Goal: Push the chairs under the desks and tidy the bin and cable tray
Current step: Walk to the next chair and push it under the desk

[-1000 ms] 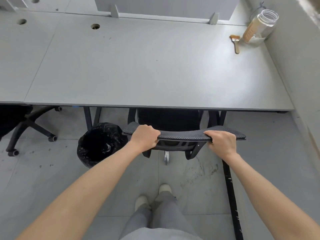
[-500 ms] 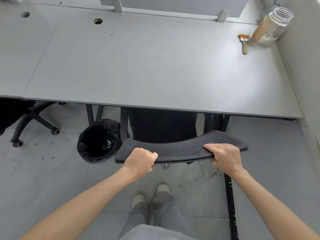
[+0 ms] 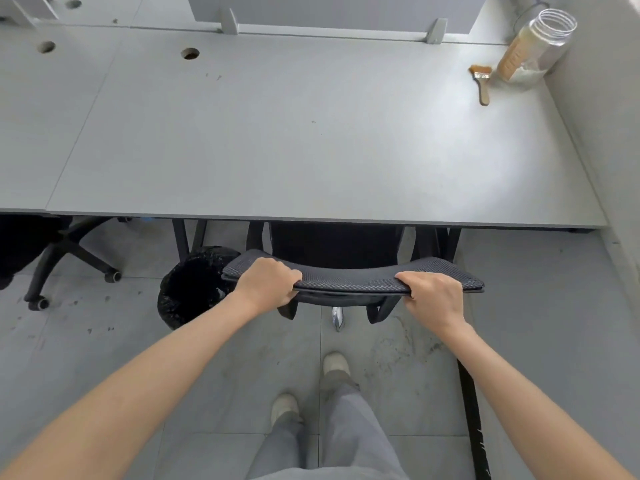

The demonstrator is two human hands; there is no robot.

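Note:
A black mesh office chair (image 3: 349,278) stands at the front edge of the grey desk (image 3: 311,140), its seat hidden under the desktop. My left hand (image 3: 266,284) grips the left part of the backrest's top edge. My right hand (image 3: 433,294) grips the right part of the same edge. A bin (image 3: 188,289) lined with a black bag sits on the floor just left of the chair, partly under the desk.
A second black chair (image 3: 52,258) stands under the neighbouring desk at the left. A glass jar (image 3: 535,46) and a paintbrush (image 3: 481,81) lie at the desk's far right corner by the wall. A black strip (image 3: 471,420) runs along the floor on the right.
The backrest tipped back toward me half a second ago and now stands nearer the desk edge again. Both hands kept their grip on it.

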